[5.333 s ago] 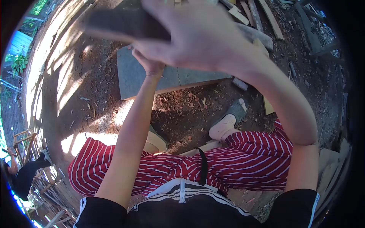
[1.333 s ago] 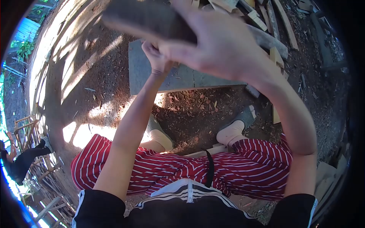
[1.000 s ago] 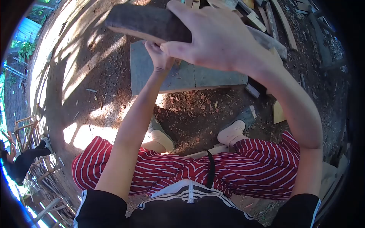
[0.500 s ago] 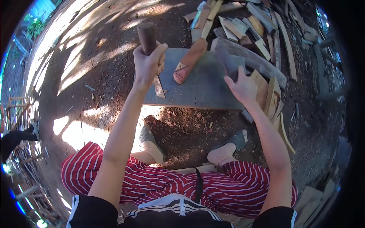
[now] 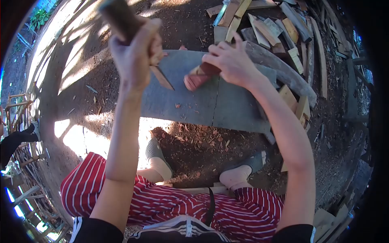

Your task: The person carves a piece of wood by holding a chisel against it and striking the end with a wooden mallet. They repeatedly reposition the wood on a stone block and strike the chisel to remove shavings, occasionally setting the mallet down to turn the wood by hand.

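Note:
My left hand (image 5: 137,56) is closed around a tool with a thick, round wooden handle (image 5: 119,20). Its narrow flat blade (image 5: 162,77) slopes down past my fist, the slanted tip over a low grey board (image 5: 239,109). Blur hides the tool's exact kind. On the board lies a reddish-brown block of wood (image 5: 197,79), one end split and pinkish. The curled fingers of my right hand (image 5: 231,60) grip its far part, with one finger sticking up. The blade is to the left of the block, apart from it.
Past the board at the right is a pile of wood offcuts (image 5: 271,30), with a long curved timber (image 5: 283,69) along its near side. Chips (image 5: 206,141) litter the soil between my feet. Another person's dark-clothed leg (image 5: 18,141) shows at the far left.
My left hand has lifted the tool up and to the left. My right hand has moved left from the board's right end and taken hold of the wood block.

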### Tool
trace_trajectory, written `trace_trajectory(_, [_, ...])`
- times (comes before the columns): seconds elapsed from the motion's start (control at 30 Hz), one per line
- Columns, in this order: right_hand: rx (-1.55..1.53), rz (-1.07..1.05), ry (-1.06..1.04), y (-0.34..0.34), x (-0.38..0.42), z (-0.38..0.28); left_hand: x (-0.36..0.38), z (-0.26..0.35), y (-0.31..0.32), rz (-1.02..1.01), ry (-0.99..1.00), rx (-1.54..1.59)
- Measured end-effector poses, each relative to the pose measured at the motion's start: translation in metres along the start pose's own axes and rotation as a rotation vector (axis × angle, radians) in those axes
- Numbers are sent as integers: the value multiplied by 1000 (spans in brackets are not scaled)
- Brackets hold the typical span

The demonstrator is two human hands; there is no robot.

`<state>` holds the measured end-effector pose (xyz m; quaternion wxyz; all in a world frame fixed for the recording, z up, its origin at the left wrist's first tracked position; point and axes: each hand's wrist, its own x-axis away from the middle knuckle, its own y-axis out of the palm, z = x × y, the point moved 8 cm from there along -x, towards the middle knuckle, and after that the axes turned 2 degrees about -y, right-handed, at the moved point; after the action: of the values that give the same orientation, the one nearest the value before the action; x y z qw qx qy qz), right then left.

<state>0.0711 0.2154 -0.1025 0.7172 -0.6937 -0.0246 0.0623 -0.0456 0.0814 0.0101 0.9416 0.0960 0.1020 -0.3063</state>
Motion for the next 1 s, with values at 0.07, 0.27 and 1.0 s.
trace_trajectory(0.07, [-117,122,122,-26,11,19,-10,2,-13,22,-14,25])
trace_trajectory(0.27, [-346,407,392,-79,61,62,-26,-4,-23,-18,-24,90])
trace_trajectory(1.0, [-315,277,317,-67,81,-69,12,74,-6,95,103,197])
